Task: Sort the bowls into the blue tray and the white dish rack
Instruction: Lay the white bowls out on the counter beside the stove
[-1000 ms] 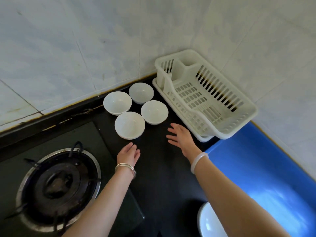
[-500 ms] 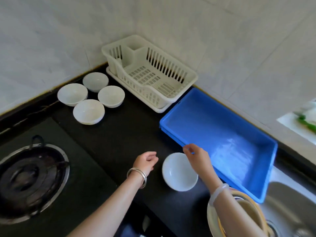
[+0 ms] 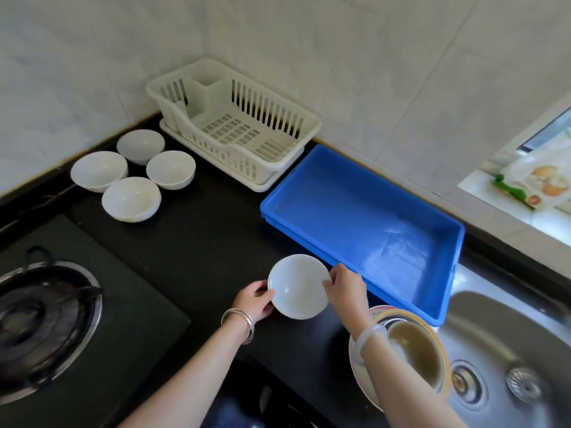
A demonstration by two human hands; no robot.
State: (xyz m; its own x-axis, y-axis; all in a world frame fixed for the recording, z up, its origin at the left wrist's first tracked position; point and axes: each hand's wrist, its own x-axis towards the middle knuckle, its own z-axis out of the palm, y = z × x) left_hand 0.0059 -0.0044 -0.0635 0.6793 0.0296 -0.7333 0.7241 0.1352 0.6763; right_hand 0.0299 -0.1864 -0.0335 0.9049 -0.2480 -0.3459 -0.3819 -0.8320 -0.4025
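A white bowl sits low over the black counter, just in front of the blue tray. My left hand grips its left rim and my right hand grips its right rim. Several more white bowls stand grouped at the far left, beside the white dish rack in the corner. Both the rack and the tray hold nothing. A stack of bowls with a brownish one on top stands under my right forearm.
A gas burner takes up the left of the counter. A steel sink lies at the right, beyond the tray. Tiled walls close the back. A food packet lies on the window ledge.
My view swung right from the far bowls to the tray. Both hands came back to the near bowl; they have closed on its rims and it sits slightly higher.
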